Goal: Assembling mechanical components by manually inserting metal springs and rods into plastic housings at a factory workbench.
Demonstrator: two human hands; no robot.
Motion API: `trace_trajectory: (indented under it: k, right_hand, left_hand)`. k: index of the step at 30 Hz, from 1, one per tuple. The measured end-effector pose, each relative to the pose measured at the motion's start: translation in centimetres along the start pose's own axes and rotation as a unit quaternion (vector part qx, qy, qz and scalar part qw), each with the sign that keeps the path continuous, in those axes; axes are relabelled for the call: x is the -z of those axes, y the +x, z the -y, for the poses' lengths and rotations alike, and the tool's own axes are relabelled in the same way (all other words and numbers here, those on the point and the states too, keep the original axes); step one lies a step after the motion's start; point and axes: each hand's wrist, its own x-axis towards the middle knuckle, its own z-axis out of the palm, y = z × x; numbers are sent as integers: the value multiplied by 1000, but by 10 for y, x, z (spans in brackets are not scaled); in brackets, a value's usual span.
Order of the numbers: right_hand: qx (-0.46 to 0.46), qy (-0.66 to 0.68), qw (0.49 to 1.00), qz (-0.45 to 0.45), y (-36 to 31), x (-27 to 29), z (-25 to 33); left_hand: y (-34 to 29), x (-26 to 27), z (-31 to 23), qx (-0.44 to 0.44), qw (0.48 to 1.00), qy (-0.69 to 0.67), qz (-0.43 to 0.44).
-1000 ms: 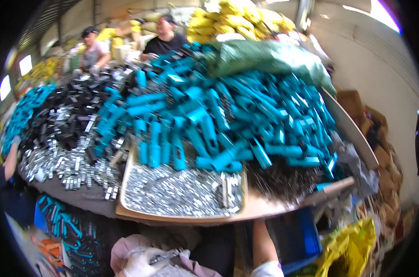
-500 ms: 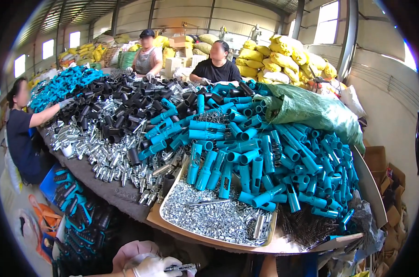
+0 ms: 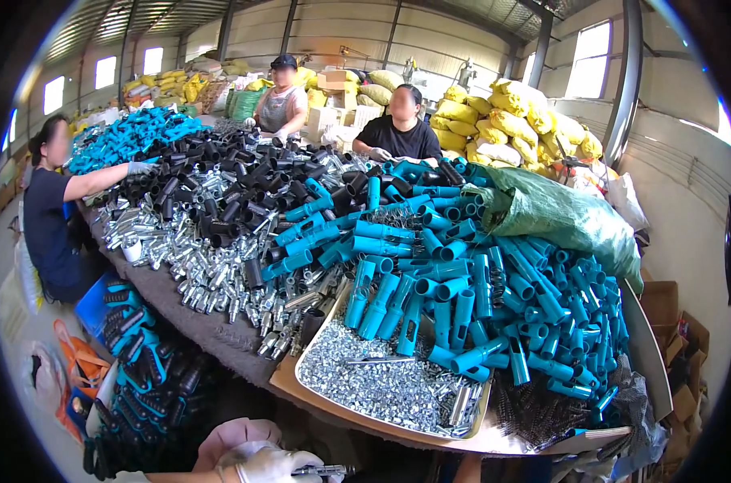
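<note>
Metal part (image 3: 331,469), seemingly one, in gloved left fingers (image 3: 302,461)

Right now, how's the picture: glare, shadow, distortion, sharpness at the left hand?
Head view: the upper-right window glares white, the post beside it bows, shadow pools beneath the table, and the metal part in the left hand looks fairly sharp.

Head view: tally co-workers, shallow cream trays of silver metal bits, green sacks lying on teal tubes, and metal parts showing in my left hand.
Co-workers: 3
Shallow cream tray of small silver metal bits: 1
Large green sack on teal tubes: 1
Slim silver metal part showing in white-gloved left hand: 1
Total: 6
</note>
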Motion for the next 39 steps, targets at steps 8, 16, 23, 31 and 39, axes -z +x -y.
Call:
trace_trajectory:
  k: [8, 16, 23, 31, 39]
  right_hand:
    - [-156, 102, 982, -32, -5, 70, -23]
    - [-292, 165, 936, 102, -106, 157, -12]
    - [-411, 83, 806, 417, -297, 50, 48]
    - [-415, 4, 696, 586, -334, -50, 79]
    - [-488, 63, 661, 566, -343, -49, 85]
  left_hand:
    - [-14, 13, 2, -9, 1000, 8, -23]
    - [-25, 20, 19, 94, 992, -58, 65]
    - [-16, 24, 8, 68, 982, -139, 111]
    - [-40, 53, 9, 22, 980, -112, -165]
    - [-51, 60, 15, 63, 955, -189, -221]
